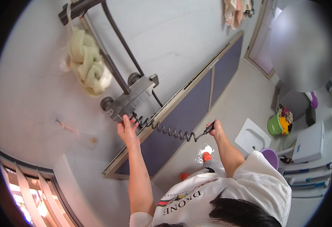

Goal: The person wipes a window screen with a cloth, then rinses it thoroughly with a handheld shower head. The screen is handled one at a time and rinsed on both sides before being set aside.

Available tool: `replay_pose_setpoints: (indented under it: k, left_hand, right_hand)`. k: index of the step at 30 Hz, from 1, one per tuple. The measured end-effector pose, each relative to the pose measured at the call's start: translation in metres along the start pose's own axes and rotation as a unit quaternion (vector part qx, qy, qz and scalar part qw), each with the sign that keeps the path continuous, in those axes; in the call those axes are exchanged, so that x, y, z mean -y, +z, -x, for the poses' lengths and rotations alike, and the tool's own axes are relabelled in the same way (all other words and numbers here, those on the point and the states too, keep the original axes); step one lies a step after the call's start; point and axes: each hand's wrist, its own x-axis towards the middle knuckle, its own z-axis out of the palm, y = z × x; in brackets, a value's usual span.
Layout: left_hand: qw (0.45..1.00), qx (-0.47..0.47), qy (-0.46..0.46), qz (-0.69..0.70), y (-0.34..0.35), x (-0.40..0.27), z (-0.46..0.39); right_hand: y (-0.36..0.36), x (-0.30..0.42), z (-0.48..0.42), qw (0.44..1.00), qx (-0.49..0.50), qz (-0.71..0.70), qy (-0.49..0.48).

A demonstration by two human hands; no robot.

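Observation:
My left hand [128, 132] is raised to the lower left end of a grey shower control unit [133, 99] on the wall, its fingers touching or just beside it where a coiled hose starts. A black coiled hose [173, 132] stretches from the unit across to my right hand [217, 128]. That hand is closed around the dark handle [209, 128] at the hose's other end. Dark pipes rise from the unit. A pale green mesh cloth [86, 56] hangs from the shower pipework beside them.
A long low framed blue panel [183, 107] runs below the unit. White foam or liquid [207, 149] lies on the floor near my orange shoe [207, 157]. Right are a squat toilet [252, 136], a green bucket [274, 124] holding cloths, a purple bucket [270, 158] and a white cistern [308, 143].

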Motion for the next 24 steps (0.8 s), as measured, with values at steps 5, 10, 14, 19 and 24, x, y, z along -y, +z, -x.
replay_pose_setpoints:
  k: [5,10,14,19,24]
  left_hand:
    - [0.998,-0.014,0.026,-0.055,0.013,0.01,0.011]
    - [0.997,-0.033,0.013,-0.065,0.013,0.025,0.016]
    - [0.993,0.031,-0.001,-0.113,0.013,0.049,0.052]
    - [0.954,0.205,0.103,-0.193,0.046,0.062,0.129]
    - [0.815,0.354,0.328,-0.321,0.109,0.032,0.159]
  right_hand:
    - [-0.033,0.019,-0.029,0.992,0.081,-0.005,0.092]
    - [-0.038,0.042,-0.021,0.983,0.137,0.028,0.122]
    - [-0.03,0.063,-0.003,0.979,0.171,0.046,0.099]
    - [-0.005,0.091,0.017,0.974,0.217,0.05,0.05]
    - [0.017,0.141,0.032,0.96,0.279,0.002,0.004]
